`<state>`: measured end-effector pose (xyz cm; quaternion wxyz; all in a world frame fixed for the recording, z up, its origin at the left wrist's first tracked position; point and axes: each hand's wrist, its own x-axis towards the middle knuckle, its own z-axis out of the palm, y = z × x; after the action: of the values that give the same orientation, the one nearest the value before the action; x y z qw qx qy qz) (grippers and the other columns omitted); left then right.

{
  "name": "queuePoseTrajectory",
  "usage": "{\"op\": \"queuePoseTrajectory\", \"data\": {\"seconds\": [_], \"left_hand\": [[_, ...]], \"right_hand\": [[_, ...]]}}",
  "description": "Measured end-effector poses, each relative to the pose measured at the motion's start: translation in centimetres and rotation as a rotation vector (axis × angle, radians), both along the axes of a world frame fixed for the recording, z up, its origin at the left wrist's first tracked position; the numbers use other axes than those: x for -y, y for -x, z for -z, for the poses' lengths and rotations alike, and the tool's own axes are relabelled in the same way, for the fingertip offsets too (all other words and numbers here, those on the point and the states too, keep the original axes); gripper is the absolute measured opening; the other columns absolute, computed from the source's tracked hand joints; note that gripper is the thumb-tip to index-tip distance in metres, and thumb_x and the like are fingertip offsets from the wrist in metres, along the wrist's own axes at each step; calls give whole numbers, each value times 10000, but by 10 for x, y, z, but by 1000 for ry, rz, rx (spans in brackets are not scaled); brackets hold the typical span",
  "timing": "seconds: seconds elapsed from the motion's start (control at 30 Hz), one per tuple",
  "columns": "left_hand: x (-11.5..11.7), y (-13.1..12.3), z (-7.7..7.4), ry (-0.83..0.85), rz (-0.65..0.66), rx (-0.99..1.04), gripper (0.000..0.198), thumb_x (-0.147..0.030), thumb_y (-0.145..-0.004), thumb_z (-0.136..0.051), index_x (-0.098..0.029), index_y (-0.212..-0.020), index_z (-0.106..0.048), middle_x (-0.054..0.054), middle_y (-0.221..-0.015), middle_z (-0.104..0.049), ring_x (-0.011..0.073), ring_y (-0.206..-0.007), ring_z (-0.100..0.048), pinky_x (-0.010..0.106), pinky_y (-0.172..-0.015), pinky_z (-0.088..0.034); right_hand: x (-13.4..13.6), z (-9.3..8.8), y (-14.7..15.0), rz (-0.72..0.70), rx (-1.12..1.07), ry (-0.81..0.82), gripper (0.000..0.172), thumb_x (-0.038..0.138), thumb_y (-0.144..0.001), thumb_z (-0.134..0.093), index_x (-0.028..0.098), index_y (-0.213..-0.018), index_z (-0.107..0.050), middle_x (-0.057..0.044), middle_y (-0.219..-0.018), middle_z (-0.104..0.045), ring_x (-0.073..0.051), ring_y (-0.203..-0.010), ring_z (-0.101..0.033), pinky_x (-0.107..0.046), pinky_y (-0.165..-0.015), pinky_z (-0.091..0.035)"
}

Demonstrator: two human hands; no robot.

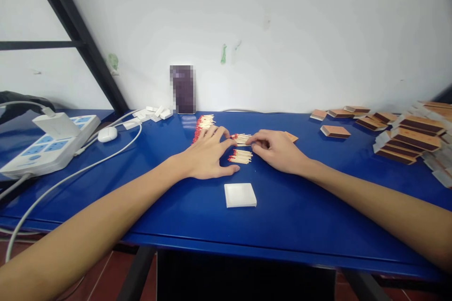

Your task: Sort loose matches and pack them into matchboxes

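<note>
On the blue table [303,225] my left hand [206,155] lies palm down with its fingers stretched toward a small bundle of red-tipped matches [242,139]. My right hand [277,150] has its fingers curled, and its fingertips pinch the other end of that bundle. A second small bundle of matches [240,156] lies between the two hands. A bigger heap of matches [203,124] sits just beyond my left hand. A white empty matchbox tray [240,195] rests nearer to me, in front of both hands.
Several brown matchbox sleeves [406,138] are piled at the right, one more [291,137] lies behind my right hand. White trays [153,114] lie at the back. A power strip [49,143], cables and a white mouse [107,134] occupy the left. A dark object [182,89] leans on the wall.
</note>
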<state>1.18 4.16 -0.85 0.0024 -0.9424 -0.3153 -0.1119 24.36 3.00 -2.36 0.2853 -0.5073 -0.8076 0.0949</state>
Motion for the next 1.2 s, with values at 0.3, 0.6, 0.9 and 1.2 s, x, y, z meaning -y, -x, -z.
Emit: {"op": "queuePoseTrajectory", "data": {"seconds": [0.3, 0.6, 0.9, 1.2], "left_hand": [[1, -1, -1, 35, 0, -16, 657, -619, -848, -522, -190, -1345, -536, 134, -1260, -450, 319, -1209, -387, 517, -1052, -334], [3, -3, -3, 80, 3, -5, 589, -584, -856, -534, -206, -1307, -552, 122, -1265, -452, 306, -1209, -388, 506, -1051, -342], [4, -1, -2, 67, 39, 45, 467, -542, -854, -553, -213, -1186, -571, 104, -1229, -464, 284, -1187, -398, 488, -1047, -358], [1, 1, -1, -18, -24, -34, 723, -656, -849, -485, -202, -1412, -466, 139, -1263, -454, 326, -1192, -399, 530, -1050, -323]], "right_hand": [[0, 0, 0, 16, -7, 25, 247, 200, -800, -493, 162, -868, -728, -14, -671, -601, -149, -597, -523, -292, -606, -391], [1, -1, 0, 24, -10, 20, 219, 205, -788, -501, 169, -807, -715, -18, -664, -610, -149, -586, -513, -294, -597, -379], [5, -2, 2, -48, -78, 74, 209, 226, -802, -499, 176, -813, -702, 11, -624, -555, -133, -563, -472, -288, -580, -368], [2, -1, 1, 8, 31, -4, 264, 192, -810, -505, 159, -947, -729, -11, -683, -583, -158, -637, -534, -295, -630, -394]]}}
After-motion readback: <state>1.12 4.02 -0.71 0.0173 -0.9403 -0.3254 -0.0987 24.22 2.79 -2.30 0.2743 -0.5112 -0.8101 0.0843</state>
